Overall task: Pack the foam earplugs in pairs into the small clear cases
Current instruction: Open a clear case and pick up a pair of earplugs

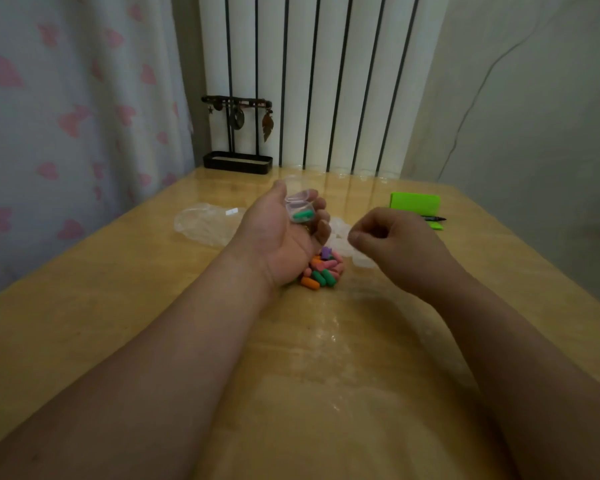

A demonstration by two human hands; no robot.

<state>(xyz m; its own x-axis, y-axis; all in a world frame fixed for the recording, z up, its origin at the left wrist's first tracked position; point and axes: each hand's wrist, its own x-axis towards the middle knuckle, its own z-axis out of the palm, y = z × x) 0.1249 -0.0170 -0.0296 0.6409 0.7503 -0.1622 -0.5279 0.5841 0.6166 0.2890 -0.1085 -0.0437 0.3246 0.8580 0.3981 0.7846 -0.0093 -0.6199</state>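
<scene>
Loose earplugs [321, 271] piled on the worktop [153, 306], just under the left wrist: plenty left to pack. Left hand [281, 233] is palm-up, fingers clamped round one clear case [300, 209], lid open, green foam inside; can't tell if one plug or a pair. Right hand [395, 244] is beside it, fingers curled together, nothing visible in them. No finished cases in view. Looks like early progress.

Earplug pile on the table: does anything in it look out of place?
Yes. At the far edge of the earplug pile, a purple star-shaped piece sits among the rounded orange, pink and green plugs; its shape matches none of them.
</scene>
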